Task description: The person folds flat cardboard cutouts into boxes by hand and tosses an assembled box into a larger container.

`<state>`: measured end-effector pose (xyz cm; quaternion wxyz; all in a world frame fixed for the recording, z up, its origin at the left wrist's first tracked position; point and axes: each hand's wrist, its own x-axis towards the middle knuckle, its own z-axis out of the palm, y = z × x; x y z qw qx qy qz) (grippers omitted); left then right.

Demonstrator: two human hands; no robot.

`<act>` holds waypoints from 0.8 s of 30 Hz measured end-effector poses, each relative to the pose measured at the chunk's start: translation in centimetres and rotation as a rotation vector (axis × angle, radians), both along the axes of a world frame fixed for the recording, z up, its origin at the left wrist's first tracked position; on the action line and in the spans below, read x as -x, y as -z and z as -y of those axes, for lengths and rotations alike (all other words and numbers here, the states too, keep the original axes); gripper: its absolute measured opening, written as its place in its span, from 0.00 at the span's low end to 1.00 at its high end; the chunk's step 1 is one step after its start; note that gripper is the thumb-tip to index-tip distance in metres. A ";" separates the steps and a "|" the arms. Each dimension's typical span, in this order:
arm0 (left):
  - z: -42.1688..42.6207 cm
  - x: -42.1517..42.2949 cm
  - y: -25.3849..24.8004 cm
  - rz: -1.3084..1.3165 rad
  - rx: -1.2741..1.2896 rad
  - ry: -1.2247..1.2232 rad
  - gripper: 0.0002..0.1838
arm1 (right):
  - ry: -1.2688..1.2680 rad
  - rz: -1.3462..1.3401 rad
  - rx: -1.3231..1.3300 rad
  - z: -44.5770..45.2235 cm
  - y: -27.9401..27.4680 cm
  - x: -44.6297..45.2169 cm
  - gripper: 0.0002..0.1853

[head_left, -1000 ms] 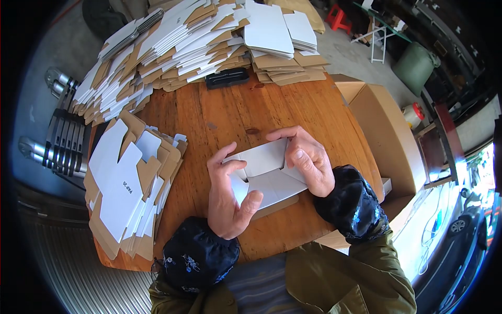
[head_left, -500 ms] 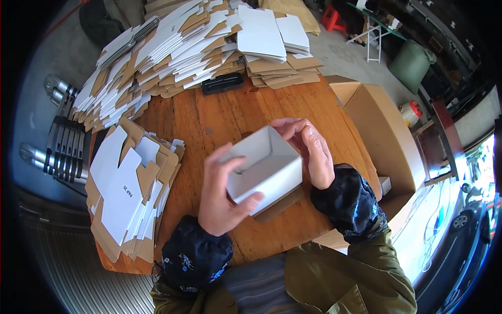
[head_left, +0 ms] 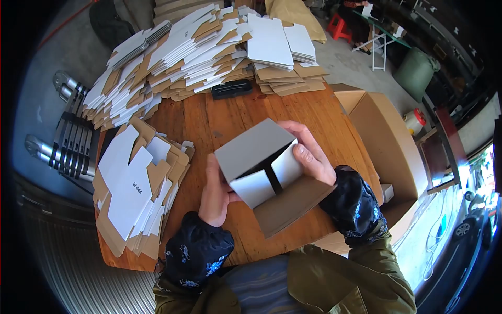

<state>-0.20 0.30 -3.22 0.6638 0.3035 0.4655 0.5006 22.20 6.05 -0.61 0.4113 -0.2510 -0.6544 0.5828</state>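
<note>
Between my two hands is a small cardboard box (head_left: 255, 146), white-grey outside, held above the wooden table (head_left: 204, 120). One end faces me: two white side flaps stand partly folded in with a dark gap between them, and a wide brown flap (head_left: 293, 206) hangs out toward my body. My left hand (head_left: 212, 191) presses against the box's left side, its fingertips hidden under or behind it. At the right, my right hand (head_left: 312, 157) grips the other side, thumb near a white flap and fingers along the far edge.
Flattened cartons (head_left: 128, 188) marked PAP 20 lie at the table's left. A big heap of flat cartons (head_left: 183, 52) covers the far side, beside a black tray (head_left: 231, 89). A large open carton (head_left: 387, 136) stands right of the table. A person sits in the far background.
The box has been turned over: its open interior faced up, and now a closed face is up with the flapped end toward me. My left hand has shifted from the rim to the side.
</note>
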 end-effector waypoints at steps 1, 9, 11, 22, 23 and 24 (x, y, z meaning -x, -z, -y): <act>-0.1 0.2 0.6 -0.076 0.033 0.042 0.42 | 0.019 0.003 0.044 -0.2 0.2 0.0 0.28; 0.4 0.4 -0.8 -0.675 -0.118 0.036 0.22 | 0.161 0.131 0.204 -2.3 2.7 -0.8 0.25; 0.2 0.6 -0.1 -0.894 -0.347 -0.169 0.14 | 0.174 0.120 0.326 -2.4 3.7 -1.2 0.23; 5.6 -1.1 -11.5 -0.807 -1.565 -0.018 0.11 | 0.219 0.064 0.346 -4.1 7.3 -3.0 0.21; 6.1 -1.9 -12.3 -0.829 -1.653 -0.080 0.14 | 0.185 0.152 0.282 -4.2 7.2 -3.3 0.21; 6.8 -2.3 -12.8 -0.758 -1.645 -0.060 0.14 | 0.209 0.065 0.257 -3.3 6.5 -2.6 0.22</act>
